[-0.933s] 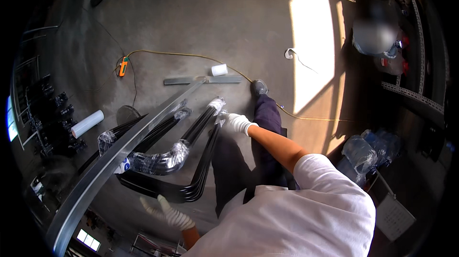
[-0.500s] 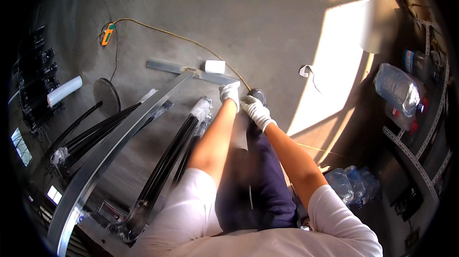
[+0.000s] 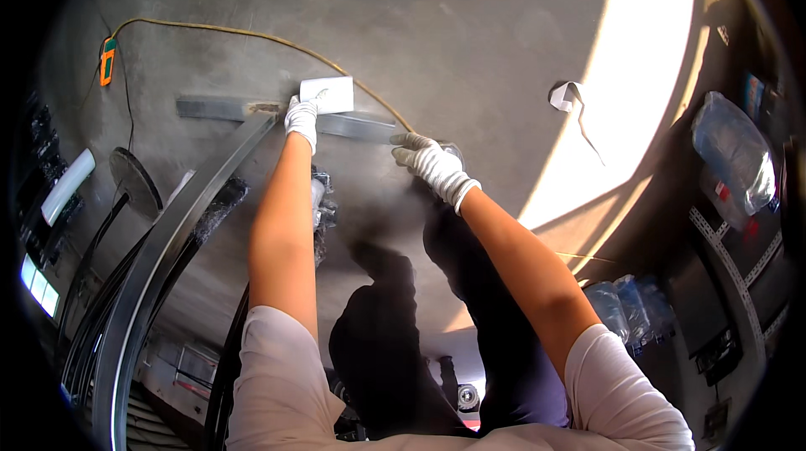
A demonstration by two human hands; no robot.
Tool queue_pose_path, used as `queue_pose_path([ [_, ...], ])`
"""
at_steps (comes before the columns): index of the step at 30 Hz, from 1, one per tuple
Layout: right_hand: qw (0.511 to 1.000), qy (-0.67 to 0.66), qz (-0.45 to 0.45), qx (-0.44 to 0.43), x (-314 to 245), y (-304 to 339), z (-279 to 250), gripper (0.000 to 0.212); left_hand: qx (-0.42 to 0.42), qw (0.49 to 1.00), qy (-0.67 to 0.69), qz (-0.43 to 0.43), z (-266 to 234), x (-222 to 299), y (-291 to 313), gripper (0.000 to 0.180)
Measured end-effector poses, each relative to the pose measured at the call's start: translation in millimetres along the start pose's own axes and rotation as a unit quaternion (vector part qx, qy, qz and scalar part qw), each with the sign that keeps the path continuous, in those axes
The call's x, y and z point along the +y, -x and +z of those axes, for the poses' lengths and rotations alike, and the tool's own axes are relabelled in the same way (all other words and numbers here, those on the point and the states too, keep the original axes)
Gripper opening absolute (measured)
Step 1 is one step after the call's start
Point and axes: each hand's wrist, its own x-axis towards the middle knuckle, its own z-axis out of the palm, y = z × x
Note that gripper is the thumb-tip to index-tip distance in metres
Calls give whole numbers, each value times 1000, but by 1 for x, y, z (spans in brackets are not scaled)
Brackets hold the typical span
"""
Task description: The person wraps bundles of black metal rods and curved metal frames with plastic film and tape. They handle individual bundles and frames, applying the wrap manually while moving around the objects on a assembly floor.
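Two gloved hands work at the floor near 12 o'clock in my view. My left hand [image 3: 300, 117] rests at the junction where a long curved metal rail [image 3: 180, 224] meets a flat grey metal bar [image 3: 252, 109] lying crosswise on the concrete floor [image 3: 470, 39]. The fingers of that hand are curled down onto the bar, just beside a small white block [image 3: 329, 94] that sits at 1 o'clock from the glove; I cannot tell whether they grip the bar or only press on it. My right hand [image 3: 426, 161] lies at 3 o'clock from the left one, at the far end of the same bar, fingers [image 3: 409, 141] spread fairly wide and pointing toward the bar end. It holds nothing that I can see; it appears to touch or steady the bar.

A yellow cable [image 3: 252, 34] runs across the floor from an orange plug [image 3: 107, 60] at 10 o'clock, passing behind the white block and toward the right hand. A bundle of plastic-wrapped black tubes [image 3: 323, 207] lies under the left forearm. A crumpled white scrap [image 3: 567, 97] lies at 2 o'clock, at the edge of a sunlit patch.

Status, as I judge it: the rail end is already brought up against the bar, and both hands are in place on it. Final alignment or fixing of that joint appears not yet done; no tool is in either hand.
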Motion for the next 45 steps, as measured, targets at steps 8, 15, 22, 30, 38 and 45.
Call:
queue_pose_path([
  [8,967,-235,-7,95,6,70,-29,47,-186,921,342,10,11,10,158,32],
  [15,922,-337,-36,-190,2,213,-52,63,-404,847,272,214,-92,101,371,38],
  [22,847,-416,-263,-202,-35,443,75,72,-104,817,464,326,-207,121,586,42],
  [30,830,-274,-413,-258,-6,616,209,85,-28,744,529,408,-333,23,797,49],
  [38,803,-30,-544,-240,45,715,297,105,97,680,647,330,-386,-100,885,18],
  [45,816,37,-525,-239,53,732,323,99,150,744,566,323,-381,-140,873,17],
])
